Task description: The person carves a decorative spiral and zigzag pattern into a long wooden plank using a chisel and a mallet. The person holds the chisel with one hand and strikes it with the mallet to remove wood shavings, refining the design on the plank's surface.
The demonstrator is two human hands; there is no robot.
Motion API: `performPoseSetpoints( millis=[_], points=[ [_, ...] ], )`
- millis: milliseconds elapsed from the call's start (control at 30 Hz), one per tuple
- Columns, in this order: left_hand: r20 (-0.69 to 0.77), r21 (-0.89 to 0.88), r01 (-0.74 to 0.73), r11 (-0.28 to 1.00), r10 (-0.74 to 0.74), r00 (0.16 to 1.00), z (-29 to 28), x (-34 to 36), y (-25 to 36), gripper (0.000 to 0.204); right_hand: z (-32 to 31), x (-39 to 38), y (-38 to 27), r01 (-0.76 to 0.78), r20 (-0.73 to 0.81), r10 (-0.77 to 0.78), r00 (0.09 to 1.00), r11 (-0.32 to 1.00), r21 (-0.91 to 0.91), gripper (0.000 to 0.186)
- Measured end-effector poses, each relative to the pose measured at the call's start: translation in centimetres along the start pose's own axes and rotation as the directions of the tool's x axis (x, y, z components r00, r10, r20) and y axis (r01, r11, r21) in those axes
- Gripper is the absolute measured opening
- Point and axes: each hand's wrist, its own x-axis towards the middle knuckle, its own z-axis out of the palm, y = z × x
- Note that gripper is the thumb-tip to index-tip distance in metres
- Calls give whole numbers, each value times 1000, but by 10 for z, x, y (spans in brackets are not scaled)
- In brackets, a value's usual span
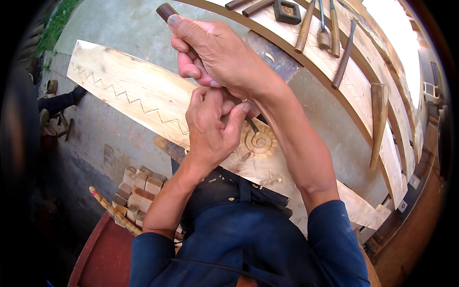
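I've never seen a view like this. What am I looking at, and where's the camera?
There's no machine arm here, just a person's two bare hands. The single picture comes from a wide fisheye camera on the person's head, looking down, so straight edges seem to bend. The right hand grips a brown-handled carving chisel; the left hand is closed around it lower down, near the blade, which points at a carved spiral in a pale wooden plank. Zigzag lines also mark that plank. At upper right, another board bears more carving tools.
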Motion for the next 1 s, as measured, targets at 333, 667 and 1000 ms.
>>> performPoseSetpoints(
  millis=[333,667,1000],
  points=[
    [-12,-262,84,961,-90,996,8,-4,0,26,-7,-7,-31,32,-32,-30,999,997,65,55],
    [-74,-276,112,955,-137,988,17,-4,-4,25,-4,-7,-37,36,-87,-37,996,999,-16,53],
    [-87,-258,98,961,-124,988,20,-3,-5,24,-11,-3,-27,60,-78,-59,995,998,13,53]
  ],
)
